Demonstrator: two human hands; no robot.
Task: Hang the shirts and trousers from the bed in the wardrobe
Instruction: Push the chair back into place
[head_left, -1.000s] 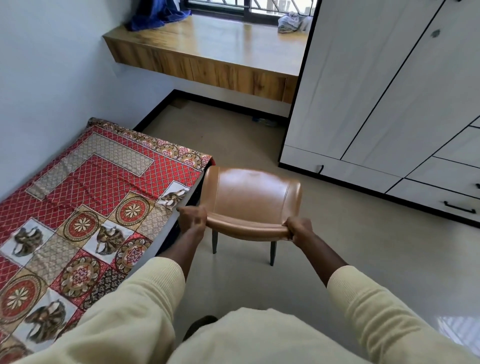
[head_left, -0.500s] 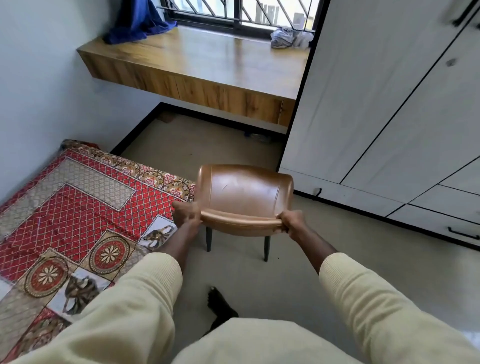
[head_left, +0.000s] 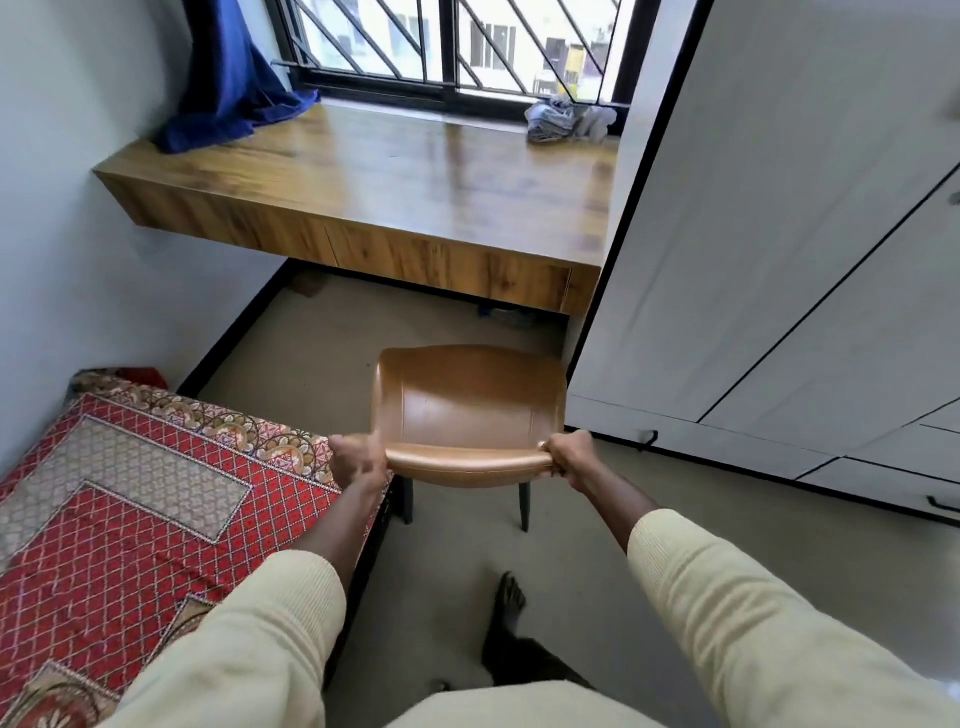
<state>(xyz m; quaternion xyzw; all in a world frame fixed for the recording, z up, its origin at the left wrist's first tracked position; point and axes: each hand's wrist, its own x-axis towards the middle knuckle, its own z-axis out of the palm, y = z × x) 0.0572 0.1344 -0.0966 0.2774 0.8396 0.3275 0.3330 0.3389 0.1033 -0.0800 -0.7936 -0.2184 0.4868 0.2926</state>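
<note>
both hands grip the top edge of a brown chair (head_left: 470, 415): the left hand (head_left: 357, 462) curls round its left corner, the right hand (head_left: 569, 457) round its right corner. the chair stands on the floor (head_left: 675, 519) between the bed (head_left: 130, 499) and the closed wardrobe (head_left: 779, 260). no shirts or trousers show on the visible part of the bed. a blue cloth (head_left: 234, 83) and a grey bundle (head_left: 566, 120) lie on the wooden bench (head_left: 389, 176) under the window.
</note>
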